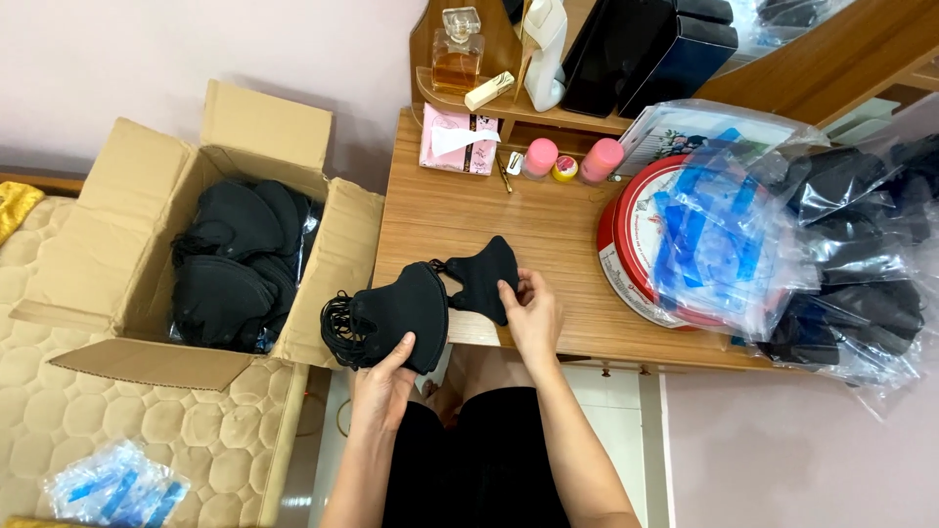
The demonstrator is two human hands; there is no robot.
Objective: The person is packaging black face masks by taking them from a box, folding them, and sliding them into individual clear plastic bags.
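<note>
Gripping a stack of black folded fabric face masks (391,318), the left hand (383,383) is steadying it while the right hand (531,313) is pinching one black mask (482,277) whose tangled ear loops could be dragging neighbours off the wooden desk (548,225).

A home bedroom is indicated: quilted mattress (127,411) near left, wooden dresser (548,235) with perfume bottle (457,54) far.
</note>
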